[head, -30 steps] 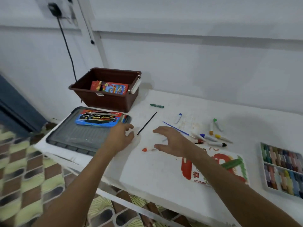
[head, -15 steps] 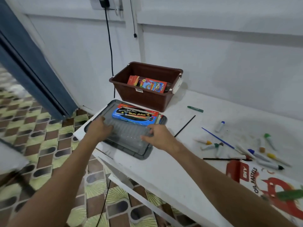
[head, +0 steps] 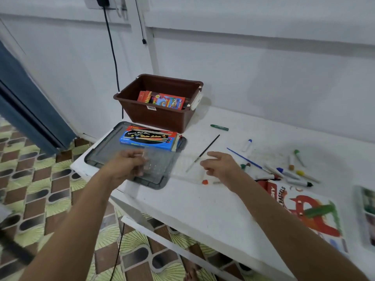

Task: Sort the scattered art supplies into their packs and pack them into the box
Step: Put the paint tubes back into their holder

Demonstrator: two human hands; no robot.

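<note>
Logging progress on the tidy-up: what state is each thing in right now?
brown box: open, holds a crayon pack
water colour pack: shut, flat on grey lid
clear tray: gripped by left hand
right hand: open, holds nothing
markers: loose on table

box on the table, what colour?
Dark brown box, seen in the head view, the only one.

Glossy brown plastic box [head: 162, 116], matt grey plastic lid [head: 107, 153], printed glossy cardboard watercolour pack [head: 149, 137], smooth white table [head: 203, 205].

"Water Colours" on the blue pack [head: 148, 138]; "BASTELS" on the sleeve [head: 300, 211]
</note>
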